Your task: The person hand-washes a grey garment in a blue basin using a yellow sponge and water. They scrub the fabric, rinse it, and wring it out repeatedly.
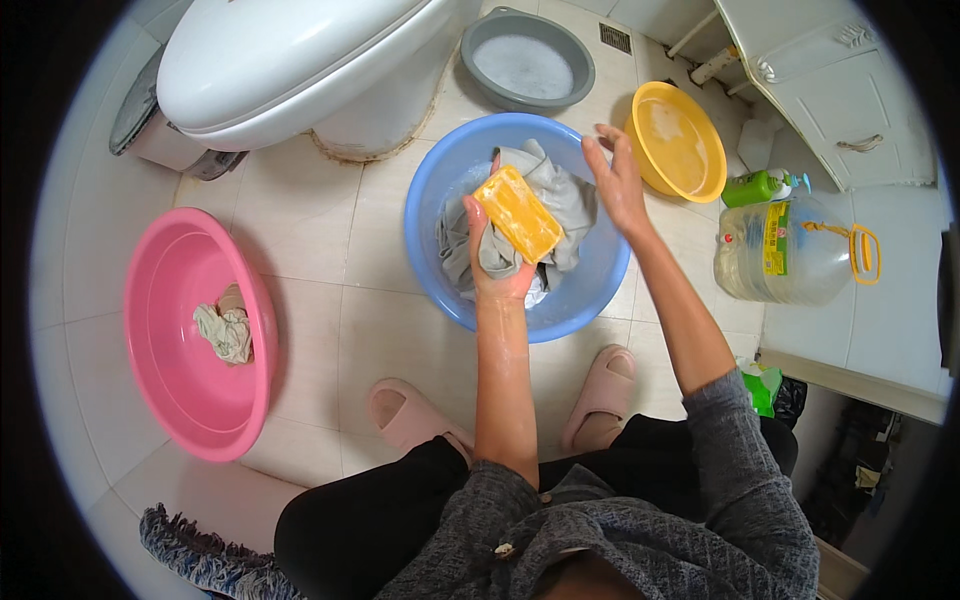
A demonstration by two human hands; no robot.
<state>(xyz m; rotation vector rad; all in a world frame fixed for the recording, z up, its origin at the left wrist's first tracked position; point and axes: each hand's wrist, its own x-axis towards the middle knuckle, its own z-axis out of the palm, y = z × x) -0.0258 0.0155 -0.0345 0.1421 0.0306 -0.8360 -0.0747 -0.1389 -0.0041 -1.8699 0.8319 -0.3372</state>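
Observation:
A yellow bar of soap (519, 214), with pale lather on its face, lies in my left hand (501, 283). Part of a wet grey cloth (562, 184) is bunched beside and beneath the soap in that hand; most fingers are hidden. More of the cloth hangs into a blue plastic basin (444, 304), where some white fabric (536, 294) shows low down. My right hand (619, 180) is raised by the basin's right rim, fingers apart, holding nothing.
A grey basin (474, 66) of sudsy water and a yellow basin (716, 154) stand beyond. At left are a toilet (300, 67) and a pink basin (157, 315) with crumpled cloth (225, 334). A large plastic jug (814, 255) and green bottle (750, 189) lie right.

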